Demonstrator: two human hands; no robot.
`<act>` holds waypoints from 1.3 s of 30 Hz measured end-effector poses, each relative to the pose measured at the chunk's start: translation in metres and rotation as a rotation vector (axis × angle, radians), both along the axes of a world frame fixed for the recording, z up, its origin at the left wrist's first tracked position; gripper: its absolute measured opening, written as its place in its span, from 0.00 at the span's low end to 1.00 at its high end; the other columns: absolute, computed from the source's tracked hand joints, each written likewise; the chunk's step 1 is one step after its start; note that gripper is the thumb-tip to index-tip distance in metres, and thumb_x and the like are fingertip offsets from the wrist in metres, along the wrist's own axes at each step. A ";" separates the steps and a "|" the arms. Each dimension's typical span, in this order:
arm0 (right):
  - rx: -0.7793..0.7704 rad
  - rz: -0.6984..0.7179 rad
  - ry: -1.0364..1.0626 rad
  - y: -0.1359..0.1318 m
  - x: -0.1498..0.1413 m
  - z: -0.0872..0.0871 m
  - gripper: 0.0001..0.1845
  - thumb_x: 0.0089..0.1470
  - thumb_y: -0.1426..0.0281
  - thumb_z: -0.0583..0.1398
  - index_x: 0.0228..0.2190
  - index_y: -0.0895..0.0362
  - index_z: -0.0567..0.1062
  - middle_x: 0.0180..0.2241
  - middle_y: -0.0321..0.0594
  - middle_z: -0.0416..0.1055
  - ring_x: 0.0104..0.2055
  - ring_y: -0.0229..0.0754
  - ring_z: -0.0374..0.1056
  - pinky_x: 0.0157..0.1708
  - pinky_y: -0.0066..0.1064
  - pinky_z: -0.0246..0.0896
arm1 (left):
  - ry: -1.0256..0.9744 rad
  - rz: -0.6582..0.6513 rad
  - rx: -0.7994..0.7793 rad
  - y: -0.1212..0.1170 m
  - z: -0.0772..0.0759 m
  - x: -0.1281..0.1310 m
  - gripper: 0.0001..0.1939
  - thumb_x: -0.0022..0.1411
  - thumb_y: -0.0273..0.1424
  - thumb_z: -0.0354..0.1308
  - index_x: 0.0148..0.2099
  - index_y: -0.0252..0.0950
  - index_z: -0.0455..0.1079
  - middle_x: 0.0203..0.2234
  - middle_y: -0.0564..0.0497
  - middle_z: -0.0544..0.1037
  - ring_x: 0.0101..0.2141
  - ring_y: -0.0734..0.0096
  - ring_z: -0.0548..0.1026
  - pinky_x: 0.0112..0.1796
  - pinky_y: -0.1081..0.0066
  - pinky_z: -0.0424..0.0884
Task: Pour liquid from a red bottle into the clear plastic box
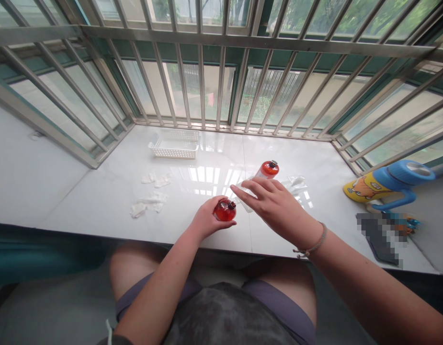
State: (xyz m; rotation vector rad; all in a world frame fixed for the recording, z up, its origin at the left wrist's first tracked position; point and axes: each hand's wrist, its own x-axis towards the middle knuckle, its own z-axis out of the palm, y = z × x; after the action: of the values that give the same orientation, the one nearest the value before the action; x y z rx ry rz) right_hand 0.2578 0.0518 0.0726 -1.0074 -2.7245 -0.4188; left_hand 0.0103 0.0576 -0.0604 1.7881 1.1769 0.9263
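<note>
My left hand (207, 219) is closed round a small round red bottle (224, 210) with a dark cap, held just above the white sill (99, 201). My right hand (275, 206) reaches over beside it with fingers stretched out, the fingertips touching a clear plastic wrapper (244, 191). Behind the right hand stands a second orange-red bottle (268, 169) with a dark cap, partly hidden by the wrapper and my fingers. A cord bracelet circles my right wrist.
A white plastic basket (174, 143) sits at the back of the sill near the metal window bars (207, 86). Crumpled clear wrappers (151, 194) lie at the left, another (296, 182) at the right. A blue and yellow flask (390, 184) lies at far right.
</note>
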 end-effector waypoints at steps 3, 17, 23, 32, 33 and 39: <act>0.010 0.003 -0.010 0.000 -0.001 0.001 0.37 0.66 0.83 0.56 0.72 0.53 0.62 0.60 0.50 0.74 0.62 0.57 0.66 0.54 0.47 0.66 | -0.007 0.004 -0.001 0.000 -0.001 0.000 0.40 0.50 0.47 0.81 0.61 0.45 0.72 0.56 0.46 0.81 0.56 0.48 0.80 0.59 0.52 0.76; 0.014 0.025 -0.010 0.000 -0.002 0.006 0.37 0.67 0.83 0.56 0.73 0.52 0.62 0.61 0.48 0.74 0.64 0.57 0.65 0.57 0.48 0.64 | -0.023 0.004 -0.007 0.000 -0.001 -0.001 0.39 0.50 0.45 0.81 0.61 0.44 0.72 0.56 0.47 0.81 0.56 0.49 0.80 0.59 0.54 0.76; 0.016 0.040 0.005 0.001 -0.004 0.006 0.37 0.67 0.83 0.57 0.72 0.53 0.64 0.60 0.48 0.75 0.63 0.57 0.66 0.56 0.47 0.65 | -0.032 0.000 -0.017 0.001 -0.001 -0.002 0.39 0.50 0.46 0.81 0.60 0.44 0.72 0.56 0.46 0.82 0.55 0.49 0.80 0.59 0.54 0.76; -0.065 0.045 -0.006 0.007 -0.007 -0.008 0.38 0.66 0.84 0.56 0.72 0.54 0.62 0.61 0.50 0.74 0.63 0.58 0.67 0.53 0.49 0.69 | -0.059 0.014 -0.051 0.001 -0.003 -0.001 0.41 0.48 0.46 0.82 0.60 0.44 0.72 0.57 0.46 0.81 0.55 0.49 0.80 0.58 0.54 0.76; -0.077 0.043 -0.003 0.008 -0.007 -0.010 0.38 0.66 0.84 0.56 0.73 0.53 0.61 0.61 0.50 0.74 0.63 0.58 0.67 0.53 0.50 0.69 | -0.061 0.014 -0.054 0.001 -0.004 -0.001 0.41 0.47 0.46 0.82 0.61 0.44 0.72 0.57 0.46 0.81 0.56 0.49 0.80 0.59 0.54 0.76; -0.217 0.031 0.094 0.016 -0.005 -0.011 0.36 0.60 0.81 0.64 0.67 0.57 0.65 0.60 0.53 0.74 0.60 0.61 0.69 0.56 0.54 0.70 | -0.069 0.015 -0.063 0.001 -0.002 -0.003 0.40 0.48 0.45 0.82 0.61 0.44 0.72 0.56 0.47 0.81 0.56 0.50 0.80 0.59 0.54 0.75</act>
State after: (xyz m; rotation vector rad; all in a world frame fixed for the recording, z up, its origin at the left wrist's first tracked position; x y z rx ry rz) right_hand 0.2531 0.0679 0.0613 -1.0066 -2.7396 -0.0689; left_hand 0.0074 0.0582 -0.0628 1.6862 1.1647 0.9417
